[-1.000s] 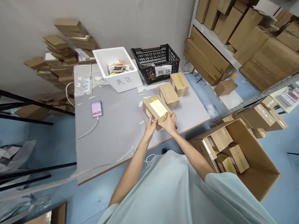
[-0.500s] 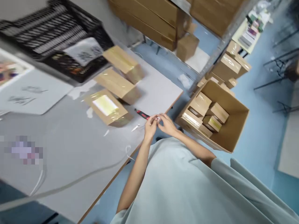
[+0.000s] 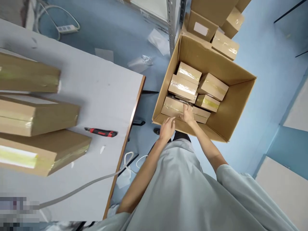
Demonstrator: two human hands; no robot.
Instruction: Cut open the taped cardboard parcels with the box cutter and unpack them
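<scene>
My right hand (image 3: 188,114) reaches over the near wall of a large open carton (image 3: 240,106). Its fingers are apart at a long taped box (image 3: 172,107) lying inside; whether they touch it I cannot tell. My left hand (image 3: 167,129) is just outside the carton's near rim, fingers loosely bent with nothing visible in them. Behind the long box lie more small cardboard boxes, among them a taped box (image 3: 183,86), a plain-sided box (image 3: 214,86) and a smaller yellow-taped box (image 3: 207,103).
On the table (image 3: 106,96) to the left lie a red and black utility knife (image 3: 101,132) and several taped boxes, one a labelled box (image 3: 43,154). A grey cable (image 3: 79,191) crosses the table's edge. A metal shelf post (image 3: 171,25) and stacked boxes (image 3: 225,45) stand beyond the carton.
My view has swung right and down towards the carton. My hands, which were together by the table's edge, are apart, the right one now over the carton.
</scene>
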